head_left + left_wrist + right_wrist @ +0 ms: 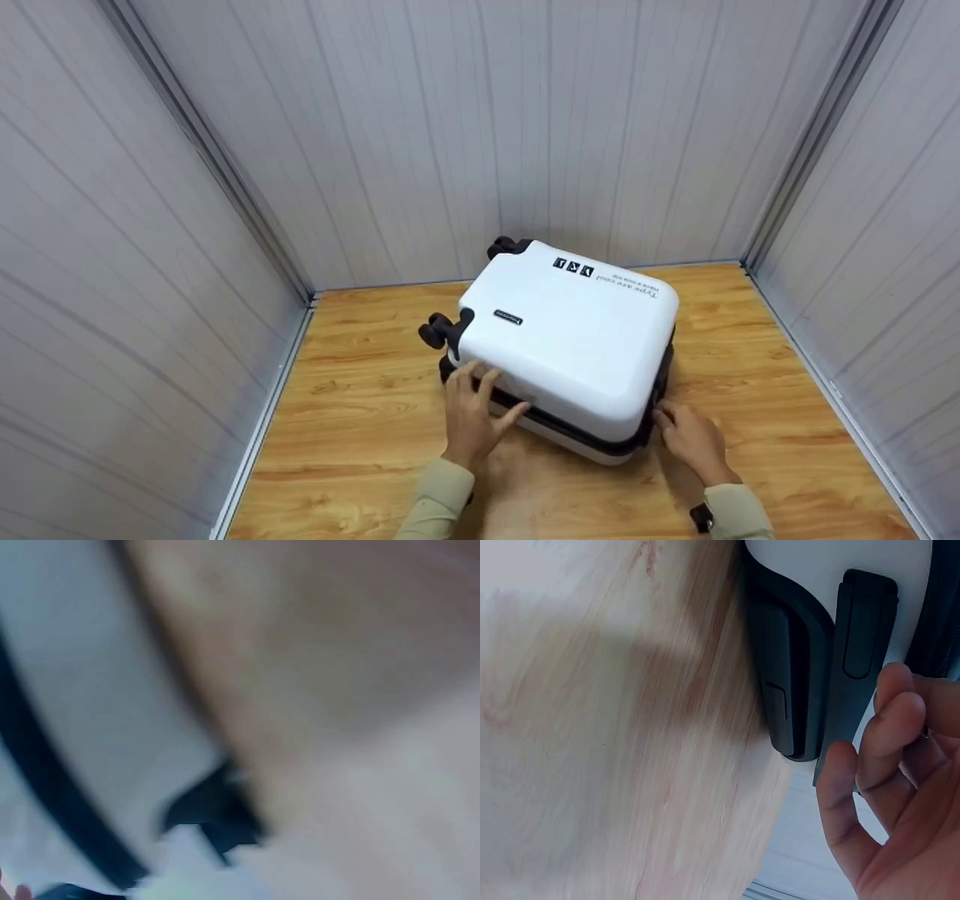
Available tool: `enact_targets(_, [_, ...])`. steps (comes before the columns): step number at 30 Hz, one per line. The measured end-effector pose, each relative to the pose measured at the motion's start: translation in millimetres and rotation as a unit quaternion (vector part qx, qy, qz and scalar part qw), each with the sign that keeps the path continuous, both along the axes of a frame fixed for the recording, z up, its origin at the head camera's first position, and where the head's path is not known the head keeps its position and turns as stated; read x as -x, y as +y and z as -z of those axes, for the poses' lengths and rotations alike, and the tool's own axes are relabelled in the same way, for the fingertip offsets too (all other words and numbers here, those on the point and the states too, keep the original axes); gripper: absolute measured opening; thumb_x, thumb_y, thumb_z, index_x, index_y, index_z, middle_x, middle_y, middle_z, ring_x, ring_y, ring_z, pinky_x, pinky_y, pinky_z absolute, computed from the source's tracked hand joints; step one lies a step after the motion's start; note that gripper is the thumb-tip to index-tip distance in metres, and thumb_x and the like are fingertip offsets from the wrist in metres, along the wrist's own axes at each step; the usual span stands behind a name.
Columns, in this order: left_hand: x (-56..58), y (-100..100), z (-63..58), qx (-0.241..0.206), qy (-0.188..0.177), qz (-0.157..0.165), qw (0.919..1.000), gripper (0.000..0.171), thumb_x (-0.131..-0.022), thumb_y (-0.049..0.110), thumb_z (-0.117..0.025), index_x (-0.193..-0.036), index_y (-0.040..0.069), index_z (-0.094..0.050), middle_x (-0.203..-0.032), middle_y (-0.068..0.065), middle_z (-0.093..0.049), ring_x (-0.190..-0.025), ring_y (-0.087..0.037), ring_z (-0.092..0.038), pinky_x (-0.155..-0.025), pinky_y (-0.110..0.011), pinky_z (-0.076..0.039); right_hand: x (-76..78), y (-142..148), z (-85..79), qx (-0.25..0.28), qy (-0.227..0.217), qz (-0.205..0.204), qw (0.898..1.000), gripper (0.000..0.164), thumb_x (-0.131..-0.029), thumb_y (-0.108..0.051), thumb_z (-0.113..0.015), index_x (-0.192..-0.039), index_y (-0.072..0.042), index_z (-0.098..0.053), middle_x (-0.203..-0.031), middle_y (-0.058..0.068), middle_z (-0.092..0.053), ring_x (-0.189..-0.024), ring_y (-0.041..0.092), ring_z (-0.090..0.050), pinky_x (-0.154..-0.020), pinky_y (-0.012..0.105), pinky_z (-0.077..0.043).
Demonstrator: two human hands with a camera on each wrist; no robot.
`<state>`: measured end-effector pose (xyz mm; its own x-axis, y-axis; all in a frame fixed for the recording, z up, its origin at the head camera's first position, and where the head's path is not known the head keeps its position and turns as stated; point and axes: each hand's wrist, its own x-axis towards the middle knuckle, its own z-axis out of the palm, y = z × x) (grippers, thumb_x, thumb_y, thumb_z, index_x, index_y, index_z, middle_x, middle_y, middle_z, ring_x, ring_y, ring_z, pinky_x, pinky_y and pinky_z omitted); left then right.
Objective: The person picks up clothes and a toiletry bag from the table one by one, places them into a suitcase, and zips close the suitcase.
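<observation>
A white hard-shell suitcase (570, 345) lies flat on the wood-look floor, its black wheels toward the left. Along the near long side, my left hand (472, 420) has its fingers spread, fingertips at the shell's edge above the black seam (562, 427). The left wrist view shows the suitcase side (97, 690) blurred. My right hand (690, 439) is at the right end, fingers bent together beside the black carry handle (866, 630). Whether those fingertips pinch anything is hidden. A black zip strip (937, 622) runs just above them.
Pale panelled walls (480, 135) stand behind and on both sides, with grey metal trim at the corners. The suitcase's far wheels (502, 246) are close to the back wall. Wooden floor (360, 420) extends left, right and in front.
</observation>
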<state>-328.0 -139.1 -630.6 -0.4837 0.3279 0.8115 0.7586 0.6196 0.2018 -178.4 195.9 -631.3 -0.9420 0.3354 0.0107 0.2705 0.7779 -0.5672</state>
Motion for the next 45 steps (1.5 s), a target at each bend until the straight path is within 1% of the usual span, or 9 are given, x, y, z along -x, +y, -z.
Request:
enact_targets(3, [-0.1, 17.5, -23.0, 0.053, 0.001, 0.031, 0.9981, 0.086, -0.067, 0.075, -0.079, -0.134, 0.024, -0.061, -0.149, -0.013, -0.050, -0.137, -0.037, -0.047, -0.113, -0.057, -0.039, 0.4, 0.8, 0.2, 0.001, -0.001, -0.001, 1.000, 0.014, -0.103, -0.021, -0.057, -0.093, -0.019, -0.067, -0.077, 0.000, -0.063, -0.067, 0.018, -0.052, -0.061, 0.035, -0.038])
enact_targets(6, [1.4, 36.9, -38.1, 0.122, -0.019, 0.050, 0.9911, 0.100, -0.065, 0.088, -0.068, -0.145, 0.031, -0.054, -0.162, -0.011, -0.040, -0.149, -0.041, -0.037, -0.120, -0.060, -0.030, 1.4, 2.2, -0.7, -0.003, -0.003, 0.005, 1.000, 0.015, -0.102, -0.021, -0.058, -0.090, -0.019, -0.066, -0.078, 0.000, -0.062, -0.068, 0.019, -0.052, -0.062, 0.036, -0.038])
enact_targets(11, [2.8, 59.3, -42.5, 0.192, -0.044, 0.018, 0.9803, 0.117, -0.057, 0.101, -0.056, -0.154, 0.036, -0.044, -0.163, -0.012, -0.040, -0.151, -0.042, -0.034, -0.122, -0.061, -0.024, 3.4, 1.1, -2.1, -0.005, -0.011, 0.009, 1.000, 0.016, -0.102, -0.023, -0.057, -0.089, -0.019, -0.065, -0.076, 0.001, -0.061, -0.068, 0.019, -0.052, -0.061, 0.036, -0.037])
enact_targets(14, [4.4, 65.6, -41.2, 0.188, -0.031, -0.001, 0.9816, 0.120, -0.054, 0.104, -0.053, -0.153, 0.035, -0.046, -0.158, -0.012, -0.046, -0.148, -0.041, -0.040, -0.120, -0.062, -0.027, 3.0, -1.0, -3.1, -0.010, -0.016, 0.016, 1.000, 0.016, -0.102, -0.023, -0.057, -0.090, -0.019, -0.066, -0.075, 0.000, -0.061, -0.067, 0.019, -0.052, -0.060, 0.035, -0.037])
enact_targets(23, [5.6, 72.6, -39.2, 0.165, 0.020, -0.009, 0.9860, 0.121, -0.056, 0.105, -0.048, -0.150, 0.029, -0.052, -0.151, -0.014, -0.054, -0.140, -0.042, -0.050, -0.114, -0.070, -0.030, -4.0, -8.0, -8.6, -0.037, 0.006, 0.014, 0.999, 0.016, -0.101, -0.017, -0.056, -0.096, -0.012, -0.070, -0.065, 0.001, -0.056, -0.056, 0.018, -0.048, -0.052, 0.034, -0.035])
enact_targets(28, [3.4, 76.5, -40.5, 0.172, 0.021, -0.025, 0.9846, 0.121, -0.057, 0.106, -0.046, -0.150, 0.028, -0.052, -0.151, -0.014, -0.055, -0.137, -0.042, -0.052, -0.112, -0.074, -0.031, -9.2, -11.2, -12.6, -0.028, 0.003, -0.009, 1.000, 0.015, -0.100, -0.014, -0.059, -0.089, -0.012, -0.069, -0.066, -0.001, -0.057, -0.058, 0.016, -0.049, -0.054, 0.033, -0.037])
enact_targets(35, [1.1, 81.6, -41.2, 0.183, 0.008, -0.038, 0.9823, 0.121, -0.059, 0.105, -0.044, -0.151, 0.027, -0.051, -0.151, -0.014, -0.055, -0.136, -0.042, -0.052, -0.111, -0.075, -0.030, -18.1, -12.7, -15.7, -0.007, -0.015, -0.031, 0.999, 0.014, -0.100, -0.015, -0.061, -0.102, -0.015, -0.075, -0.086, 0.002, -0.073, -0.072, 0.014, -0.058, -0.065, 0.038, -0.046])
enact_targets(39, [0.1, 83.8, -41.7, 0.180, 0.018, -0.040, 0.9827, 0.121, -0.059, 0.105, -0.045, -0.149, 0.026, -0.053, -0.149, -0.015, -0.056, -0.135, -0.043, -0.054, -0.111, -0.075, -0.030, -19.1, -13.0, -17.5, -0.001, -0.021, -0.037, 0.999, 0.013, -0.100, -0.014, -0.061, -0.092, -0.016, -0.072, -0.081, 0.002, -0.071, -0.070, 0.015, -0.056, -0.064, 0.037, -0.045])
enact_targets(45, [-3.0, 88.4, -41.7, 0.164, 0.030, -0.043, 0.9851, 0.122, -0.058, 0.106, -0.045, -0.148, 0.025, -0.055, -0.149, -0.015, -0.057, -0.134, -0.044, -0.055, -0.110, -0.076, -0.031, -22.0, -13.0, -20.8, -0.007, -0.016, -0.046, 0.999, 0.012, -0.098, -0.011, -0.062, -0.092, -0.014, -0.072, -0.082, 0.003, -0.073, -0.071, 0.014, -0.058, -0.065, 0.039, -0.048])
